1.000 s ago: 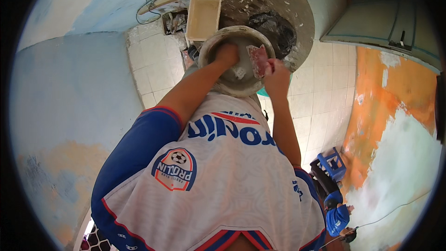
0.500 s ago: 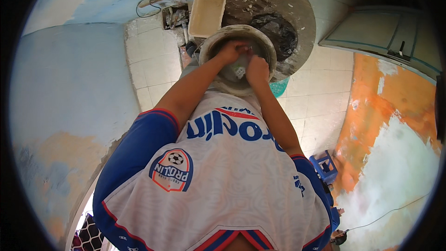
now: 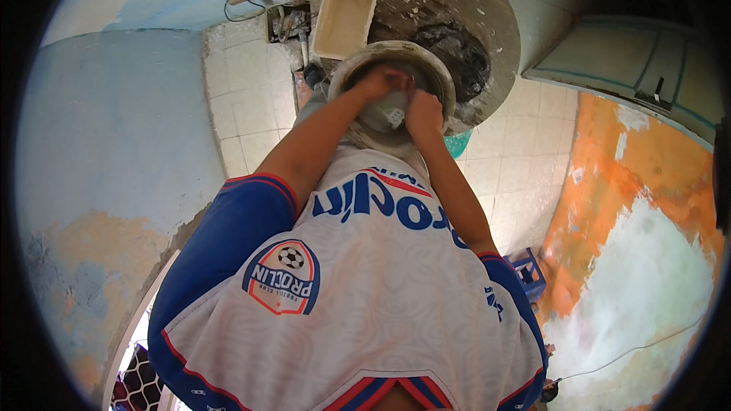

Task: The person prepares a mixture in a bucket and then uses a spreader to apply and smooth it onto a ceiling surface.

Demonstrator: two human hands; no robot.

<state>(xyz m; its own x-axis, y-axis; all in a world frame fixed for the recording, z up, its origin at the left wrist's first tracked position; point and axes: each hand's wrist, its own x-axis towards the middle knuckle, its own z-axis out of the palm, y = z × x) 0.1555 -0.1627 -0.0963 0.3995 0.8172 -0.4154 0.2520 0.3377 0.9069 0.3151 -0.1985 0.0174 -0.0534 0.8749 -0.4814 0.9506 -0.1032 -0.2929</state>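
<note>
Curled left hand [image 3: 383, 82] and right hand [image 3: 424, 113] nearly meet inside the round grey bucket [image 3: 439, 68], toward its far rim; pinched object unclear.

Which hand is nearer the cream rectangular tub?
Left. The left hand is inside the round basin, nearer and right of the tub; the right hand is there too, farther right and closer to the body.

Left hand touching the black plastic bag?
Apart. The head view shows the left hand inside the bucket, whose right-hand rim lies between it and the black plastic bag.
</note>
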